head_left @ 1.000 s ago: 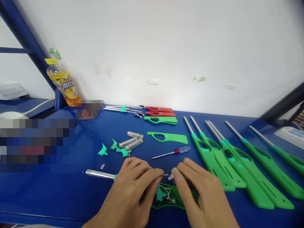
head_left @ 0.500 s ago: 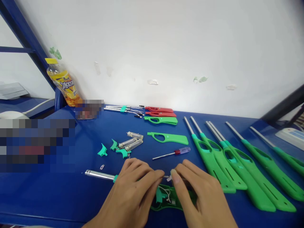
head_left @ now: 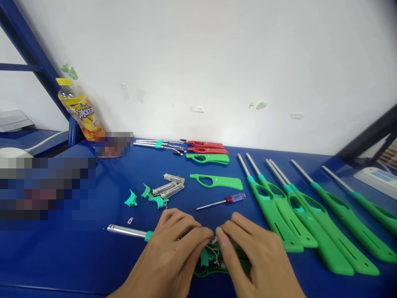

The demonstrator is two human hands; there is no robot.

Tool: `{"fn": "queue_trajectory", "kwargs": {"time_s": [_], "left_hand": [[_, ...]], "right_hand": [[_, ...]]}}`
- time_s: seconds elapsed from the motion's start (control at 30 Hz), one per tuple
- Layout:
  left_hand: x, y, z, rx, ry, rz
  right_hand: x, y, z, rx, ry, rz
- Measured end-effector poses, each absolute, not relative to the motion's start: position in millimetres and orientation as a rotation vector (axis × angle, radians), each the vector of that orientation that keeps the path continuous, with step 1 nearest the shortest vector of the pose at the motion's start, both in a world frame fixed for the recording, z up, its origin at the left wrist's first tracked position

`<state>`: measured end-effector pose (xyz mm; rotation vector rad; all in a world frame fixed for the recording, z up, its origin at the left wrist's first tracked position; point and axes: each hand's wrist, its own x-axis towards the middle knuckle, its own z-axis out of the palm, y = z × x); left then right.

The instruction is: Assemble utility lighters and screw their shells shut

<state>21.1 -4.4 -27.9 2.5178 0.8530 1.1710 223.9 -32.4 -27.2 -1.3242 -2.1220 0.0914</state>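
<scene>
A gas lighter with its green handle shell point(head_left: 211, 272) opened lies under both my hands. Its metal tube point(head_left: 127, 231) points left, and a teal trigger point(head_left: 204, 258) and white wires show inside. My left hand point(head_left: 173, 252) is closed over the handle's front end, thumb and fingers pinched; what they grip is hidden. My right hand point(head_left: 260, 252) pinches a small whitish part point(head_left: 214, 239) between thumb and forefinger, just above the shell. The fingertips of both hands nearly meet there. My fingers hide most of that part and the middle of the handle.
Beyond my hands lie a screwdriver point(head_left: 221, 201), a green shell half point(head_left: 220, 182), clear fuel tanks point(head_left: 169, 187) and loose teal triggers point(head_left: 131, 198). Several assembled green lighters point(head_left: 325, 229) are on the right. Red shells point(head_left: 207, 145) and wired tubes point(head_left: 149, 143) lie near the wall.
My hands have drawn closer together, and the thin metal piece seen between the fingertips is now covered. The view has shifted slightly. The other things on the table stay in place.
</scene>
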Motion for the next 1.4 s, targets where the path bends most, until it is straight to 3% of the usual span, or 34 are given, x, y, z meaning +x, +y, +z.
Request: {"fn": "queue_trajectory", "kwargs": {"time_s": [0.43,0.83,1.4], "left_hand": [[21,-7,-25,2.444,0.806,1.223],[21,-7,-27,2.469,0.955,1.345],[21,-6,-27,2.399,0.859,1.294]], "right_hand": [[220,-32,-20,-1.214,-2.113,-0.079],[227,-30,-24,-1.265,-2.037,0.23],[224,-33,-33,-1.167,-1.947,0.136]]}}
